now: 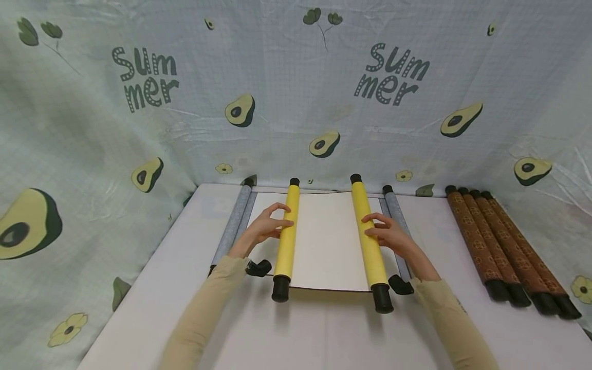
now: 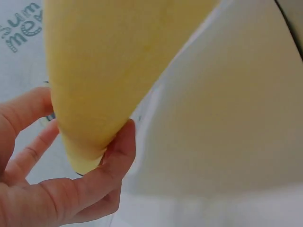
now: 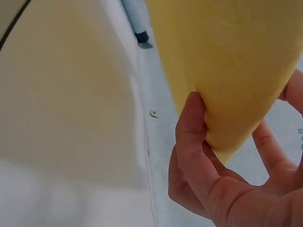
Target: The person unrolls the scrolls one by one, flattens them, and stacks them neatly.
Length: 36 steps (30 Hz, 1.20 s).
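Observation:
A yellow hanging scroll with black end knobs is held partly unrolled above the table, its blank white sheet (image 1: 328,241) stretched between two rolls. My left hand (image 1: 264,226) grips the left yellow roll (image 1: 288,241), with thumb and fingers on opposite sides in the left wrist view. Around the right yellow roll (image 1: 368,236) my right hand (image 1: 392,236) curls in the same way; the right wrist view shows its fingers (image 3: 191,123) against the yellow backing. The scroll's near edge is lifted off the tabletop and casts a shadow.
Blue-grey rolls lie beneath and outside the yellow scroll, one at left (image 1: 231,226) and one at right (image 1: 396,216). Several brown patterned scrolls (image 1: 476,241) lie side by side at the table's right. A curtain (image 1: 277,77) printed with avocados hangs behind the white table (image 1: 314,339).

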Tool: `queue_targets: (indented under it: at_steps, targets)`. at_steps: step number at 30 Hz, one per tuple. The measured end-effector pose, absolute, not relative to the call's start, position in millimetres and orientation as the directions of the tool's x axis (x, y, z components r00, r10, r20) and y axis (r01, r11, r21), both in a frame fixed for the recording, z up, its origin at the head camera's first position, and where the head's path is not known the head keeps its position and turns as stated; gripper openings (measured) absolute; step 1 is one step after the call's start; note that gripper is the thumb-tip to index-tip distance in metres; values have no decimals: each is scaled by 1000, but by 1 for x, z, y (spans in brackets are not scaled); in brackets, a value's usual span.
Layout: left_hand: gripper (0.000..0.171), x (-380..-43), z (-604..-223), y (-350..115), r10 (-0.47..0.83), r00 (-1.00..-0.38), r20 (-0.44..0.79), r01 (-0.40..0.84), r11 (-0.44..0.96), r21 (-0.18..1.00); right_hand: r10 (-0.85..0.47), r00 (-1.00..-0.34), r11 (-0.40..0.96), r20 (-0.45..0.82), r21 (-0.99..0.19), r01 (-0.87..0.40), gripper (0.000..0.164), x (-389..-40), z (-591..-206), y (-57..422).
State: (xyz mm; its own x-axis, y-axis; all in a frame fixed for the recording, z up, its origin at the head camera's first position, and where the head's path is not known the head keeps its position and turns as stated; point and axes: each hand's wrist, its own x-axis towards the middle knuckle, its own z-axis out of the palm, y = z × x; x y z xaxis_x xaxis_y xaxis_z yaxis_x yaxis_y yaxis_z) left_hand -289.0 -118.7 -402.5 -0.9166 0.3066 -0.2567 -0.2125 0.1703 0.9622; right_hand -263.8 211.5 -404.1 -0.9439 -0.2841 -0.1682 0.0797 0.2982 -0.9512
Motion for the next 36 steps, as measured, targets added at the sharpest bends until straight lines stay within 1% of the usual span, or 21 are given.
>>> queue_targets:
  at_steps: [3,11,18,23,27,32,36]
  targets:
    - [39,-289,-403,-123,314,-920,-236,-180,197,964,-295,-943,298,-157,-952,66,38,-263,-403,214]
    - [40,-279,-383,-132,356,-910,-210,-106,290,951,-320,-936,289,-149,-956,54,36,-259,-394,216]
    - [42,-269,-362,-136,376,-910,-177,-69,283,957,-322,-939,321,-121,-947,11,28,-259,-388,213]
    - [42,-265,-354,-133,378,-914,-148,-46,265,963,-277,-952,373,-131,-928,19,24,-256,-382,212]
    - [39,-266,-354,-131,358,-922,-148,-50,268,962,-244,-959,376,-148,-925,47,30,-252,-377,215]
    - [35,-270,-355,-130,361,-923,-135,-40,259,965,-241,-962,378,-132,-925,32,46,-249,-372,219]
    - [34,-273,-354,-132,381,-914,-138,-30,276,961,-242,-960,370,-141,-928,43,49,-249,-370,220]
